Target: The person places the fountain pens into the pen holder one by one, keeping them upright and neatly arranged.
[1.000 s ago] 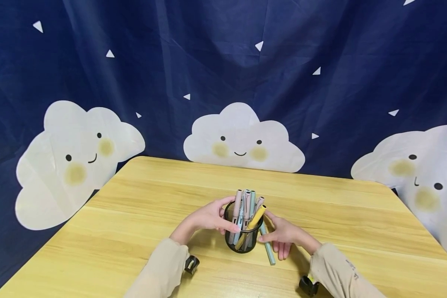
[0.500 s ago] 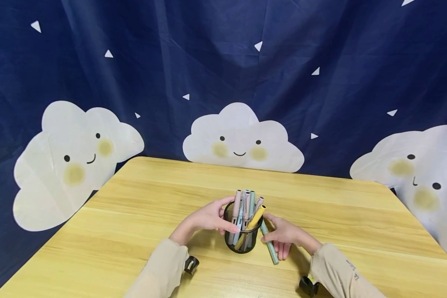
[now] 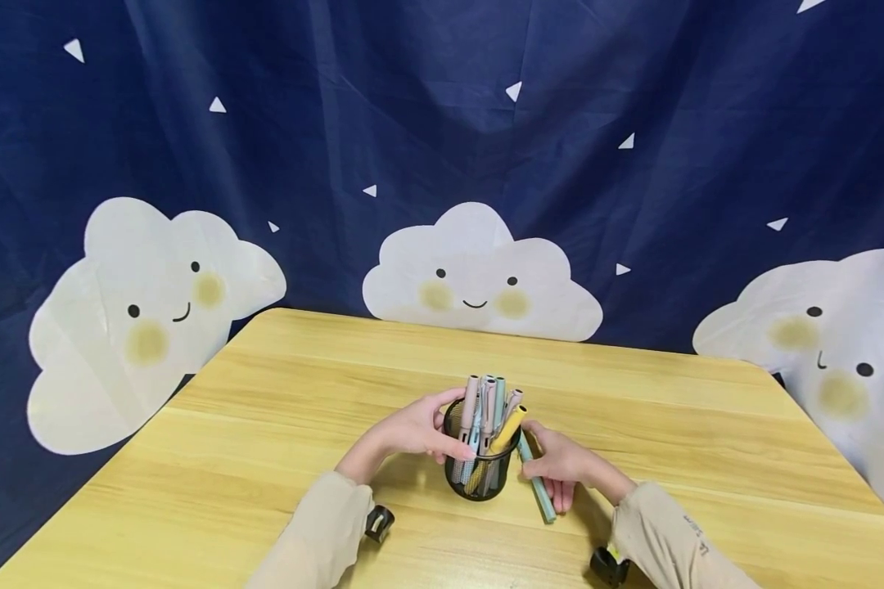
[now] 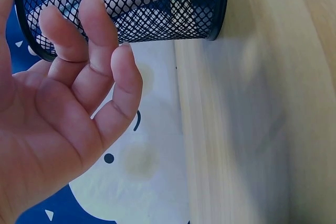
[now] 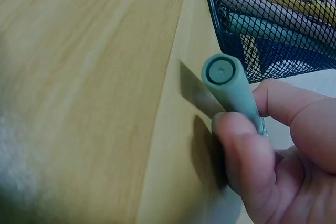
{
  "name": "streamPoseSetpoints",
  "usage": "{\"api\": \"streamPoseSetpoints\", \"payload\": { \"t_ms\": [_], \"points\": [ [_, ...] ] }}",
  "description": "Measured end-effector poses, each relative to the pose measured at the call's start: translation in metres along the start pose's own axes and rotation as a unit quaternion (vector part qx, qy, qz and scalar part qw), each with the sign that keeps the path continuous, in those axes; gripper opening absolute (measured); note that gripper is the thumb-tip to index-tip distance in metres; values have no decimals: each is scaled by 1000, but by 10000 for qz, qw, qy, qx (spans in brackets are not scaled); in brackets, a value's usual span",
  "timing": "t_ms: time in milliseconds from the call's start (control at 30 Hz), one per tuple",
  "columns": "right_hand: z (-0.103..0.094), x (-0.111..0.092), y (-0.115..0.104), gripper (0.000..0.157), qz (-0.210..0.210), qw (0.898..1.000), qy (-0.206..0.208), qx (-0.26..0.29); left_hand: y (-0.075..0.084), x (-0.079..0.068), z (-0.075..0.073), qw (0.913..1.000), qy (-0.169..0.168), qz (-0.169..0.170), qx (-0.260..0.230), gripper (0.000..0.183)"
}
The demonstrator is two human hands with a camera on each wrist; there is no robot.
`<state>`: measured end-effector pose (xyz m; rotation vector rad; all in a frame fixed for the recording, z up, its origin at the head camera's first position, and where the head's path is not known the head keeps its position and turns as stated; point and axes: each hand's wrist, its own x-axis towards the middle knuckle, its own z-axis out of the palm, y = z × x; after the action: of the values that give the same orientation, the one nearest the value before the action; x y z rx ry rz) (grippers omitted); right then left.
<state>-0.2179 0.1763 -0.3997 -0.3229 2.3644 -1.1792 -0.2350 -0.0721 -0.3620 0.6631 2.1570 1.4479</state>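
Note:
A black mesh pen holder [image 3: 495,478] stands upright on the table, packed with several pens, among them a yellow pen [image 3: 507,431] leaning right. My left hand [image 3: 412,427] holds the holder's left side, its thumb across the front near the rim. In the left wrist view, curled fingers [image 4: 100,51] lie against the mesh [image 4: 157,22]. Just right of the holder, my right hand [image 3: 566,460] pinches a pale green pen [image 3: 542,497] between thumb and fingers. That pen slants, one end toward me; the right wrist view shows its round end [image 5: 220,71] close up.
The light wooden table [image 3: 265,458] extends around both hands. Behind it hangs a dark blue curtain [image 3: 442,123] printed with white clouds. Black wrist devices sit below the left [image 3: 379,523] and right [image 3: 609,566] sleeves.
The green pen in my right hand has shifted slightly right, away from the holder, and the right thumb has moved with it. My left hand and the holder stay in place.

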Motion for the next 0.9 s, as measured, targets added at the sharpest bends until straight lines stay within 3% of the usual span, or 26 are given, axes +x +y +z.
{"api": "streamPoseSetpoints", "payload": {
  "t_ms": [267, 533, 900],
  "points": [
    [-2, 2, 1, 44, -73, 9996, 286, -11, 0, 0, 0, 10000, -3, -37, -50, 90],
    [-4, 2, 2, 40, -180, 9986, 475, 135, 1, -1, 0, 9999, -5, -64, -133, 91],
    [-10, 2, 6, 41, -51, 9974, 393, 599, 1, -1, 0, 9998, -15, -57, -190, 91]
  ]
}}
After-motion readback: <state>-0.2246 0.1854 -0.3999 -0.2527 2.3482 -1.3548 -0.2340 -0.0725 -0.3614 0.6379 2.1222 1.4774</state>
